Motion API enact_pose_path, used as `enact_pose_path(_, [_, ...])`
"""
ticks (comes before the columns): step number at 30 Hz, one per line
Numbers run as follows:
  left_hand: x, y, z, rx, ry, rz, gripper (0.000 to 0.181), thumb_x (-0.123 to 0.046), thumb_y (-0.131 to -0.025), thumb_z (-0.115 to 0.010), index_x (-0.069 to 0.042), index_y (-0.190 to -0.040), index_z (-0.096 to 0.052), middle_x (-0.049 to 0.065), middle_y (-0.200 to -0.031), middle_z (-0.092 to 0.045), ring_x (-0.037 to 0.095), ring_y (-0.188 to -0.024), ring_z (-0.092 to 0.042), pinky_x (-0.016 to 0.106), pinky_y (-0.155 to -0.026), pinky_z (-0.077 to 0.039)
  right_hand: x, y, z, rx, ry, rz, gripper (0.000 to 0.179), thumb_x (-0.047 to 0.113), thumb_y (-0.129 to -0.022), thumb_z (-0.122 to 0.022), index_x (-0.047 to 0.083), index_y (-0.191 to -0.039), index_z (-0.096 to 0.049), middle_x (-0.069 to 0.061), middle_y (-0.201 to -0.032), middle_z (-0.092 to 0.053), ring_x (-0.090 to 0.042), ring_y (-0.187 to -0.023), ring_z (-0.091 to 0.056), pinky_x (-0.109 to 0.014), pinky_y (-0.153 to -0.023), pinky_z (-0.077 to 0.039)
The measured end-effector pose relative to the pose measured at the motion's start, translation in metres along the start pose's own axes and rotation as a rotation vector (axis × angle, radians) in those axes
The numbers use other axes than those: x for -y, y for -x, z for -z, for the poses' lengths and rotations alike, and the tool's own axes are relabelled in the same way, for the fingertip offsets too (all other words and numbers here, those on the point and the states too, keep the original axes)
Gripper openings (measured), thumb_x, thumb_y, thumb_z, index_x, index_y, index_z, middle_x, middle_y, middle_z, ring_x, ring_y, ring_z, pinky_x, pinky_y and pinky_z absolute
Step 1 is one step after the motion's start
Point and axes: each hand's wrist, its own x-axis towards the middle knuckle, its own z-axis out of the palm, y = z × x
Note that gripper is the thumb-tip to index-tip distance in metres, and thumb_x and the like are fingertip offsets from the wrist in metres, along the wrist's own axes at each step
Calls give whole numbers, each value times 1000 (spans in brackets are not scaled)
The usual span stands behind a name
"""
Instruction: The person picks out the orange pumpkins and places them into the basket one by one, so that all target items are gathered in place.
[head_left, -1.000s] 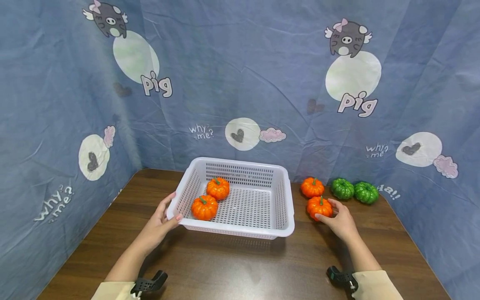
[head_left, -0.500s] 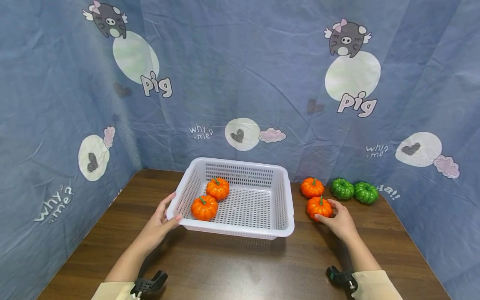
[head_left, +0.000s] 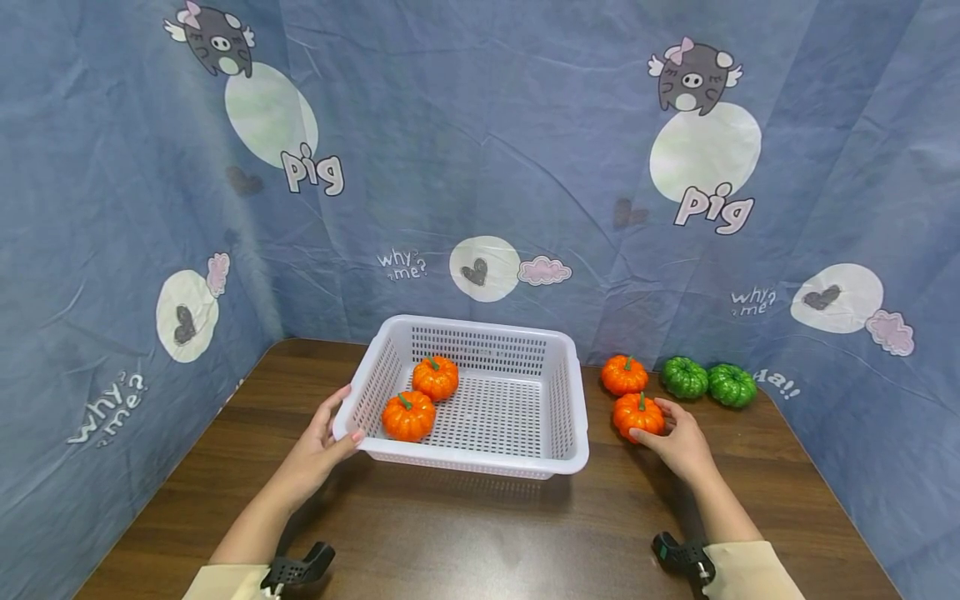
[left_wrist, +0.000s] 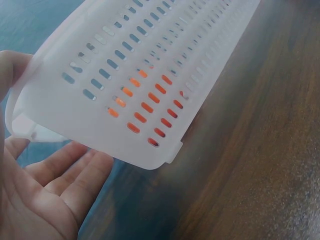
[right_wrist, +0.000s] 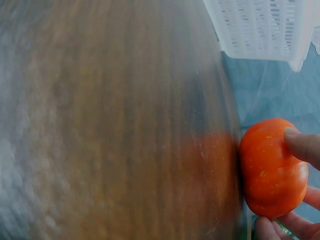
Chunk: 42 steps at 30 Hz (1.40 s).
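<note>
A white slotted plastic basket (head_left: 480, 458) stands mid-table with two orange pumpkins, a rear one (head_left: 436, 379) and a front one (head_left: 408, 417), in its left half. My left hand (head_left: 318, 450) grips the basket's near left corner, thumb over the rim; in the left wrist view the fingers (left_wrist: 85, 185) reach beneath the corner. To the right of the basket, my right hand (head_left: 684, 442) holds a small orange pumpkin (head_left: 637, 415) between thumb and fingers. The right wrist view shows that pumpkin (right_wrist: 272, 170) low against the tabletop, with the thumb on its side.
Right behind the held pumpkin sits another orange pumpkin (head_left: 624, 375). Two green pumpkins, one nearer (head_left: 684, 378) and one further right (head_left: 732, 386), lie at the back right of the brown wooden table (head_left: 480, 542). A blue printed cloth (head_left: 480, 167) hangs around the table's back and sides.
</note>
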Motion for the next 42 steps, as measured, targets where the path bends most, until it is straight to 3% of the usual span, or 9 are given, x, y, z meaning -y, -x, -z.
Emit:
enact_pose_path(16, [-1,0,0,-3,-10,2,77,-9,-100,-58,-17,-160,-10,31,-154,-29,46,-130,-42,20,-90,-47,19,6,18,-9,-16,68,77,22,-87,-79,-8,-145,-40,-34,-139,-45,-49,-122,-52,-56,-101,-44])
enact_pose_path(25, [-2,-1,0,-10,-14,15,78,-10,-100,-59,-16,-160,-10,31,-153,-31,44,-130,-43,18,-90,-47,40,12,34,28,-2,66,82,29,-88,-79,-8,-148,-37,-32,-143,-44,-48,-124,-51,-56,-100,-45])
enact_pose_path(42, [-1,-1,0,-3,-4,9,77,-8,-100,-58,-16,-160,-10,32,-153,-32,41,-128,-46,19,-89,-48,70,21,46,12,5,180,76,26,-87,-79,-7,-145,-43,-30,-139,-51,-44,-117,-58,-49,-93,-50])
